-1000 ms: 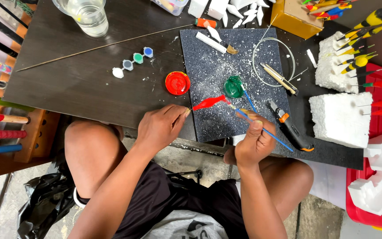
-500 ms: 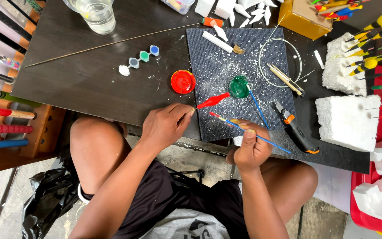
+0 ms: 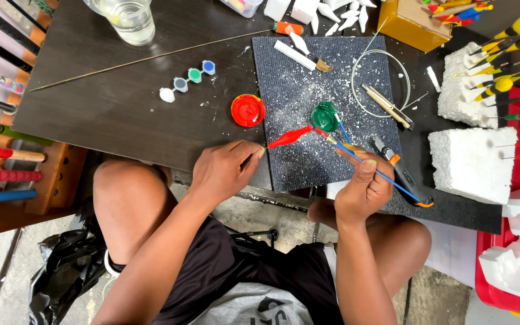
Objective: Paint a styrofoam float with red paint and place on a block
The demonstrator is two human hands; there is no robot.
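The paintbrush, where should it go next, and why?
Probably a short stroke onto the red float. The right hand holds the blue paintbrush with its tip right at the float's end, beside the open green paint lid, while the left hand pinches the float's thin stem.

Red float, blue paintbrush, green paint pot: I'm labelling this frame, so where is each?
Red float [image 3: 290,136], head view, its painted body.
Blue paintbrush [image 3: 392,182], head view, its handle.
Green paint pot [image 3: 324,115], head view, its centre.
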